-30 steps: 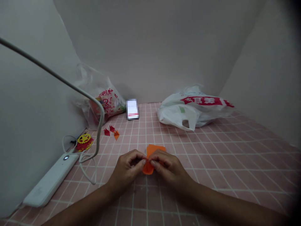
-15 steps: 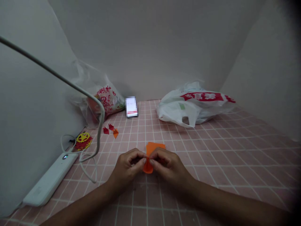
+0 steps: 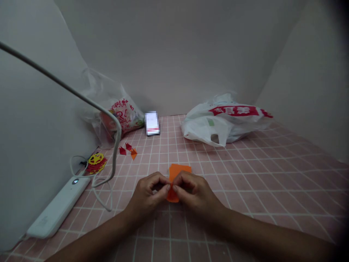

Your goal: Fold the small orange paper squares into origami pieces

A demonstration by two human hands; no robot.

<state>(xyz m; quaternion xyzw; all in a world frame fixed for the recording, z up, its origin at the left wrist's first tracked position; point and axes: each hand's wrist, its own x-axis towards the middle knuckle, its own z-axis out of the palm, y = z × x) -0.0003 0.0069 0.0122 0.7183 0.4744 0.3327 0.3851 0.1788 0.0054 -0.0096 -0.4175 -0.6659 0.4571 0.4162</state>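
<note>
Between my two hands is a small piece of folded orange paper [image 3: 172, 197], pinched near its middle. My left hand [image 3: 151, 191] grips it from the left with thumb and forefinger. From the right, the thumb and fingers of my right hand [image 3: 195, 189] close on the same piece, their tips nearly meeting the left ones. Just behind the hands lies a flat orange paper sheet [image 3: 180, 169], partly covered by my right hand. Farther left on the table rest small folded paper pieces, two red [image 3: 123, 150] and one orange [image 3: 133, 154].
A white power strip [image 3: 58, 209] and a grey cable [image 3: 117, 145] are at the left, beside red and yellow cut-outs [image 3: 96, 162]. Toward the back stand a clear plastic bag [image 3: 122, 116], a phone [image 3: 152, 123] and a white plastic bag [image 3: 207, 125] on the pink tiled tabletop [image 3: 245, 182].
The lower end of the pinched orange paper has spread slightly and looks flatter and squarer. Both hands stay in nearly the same place.
</note>
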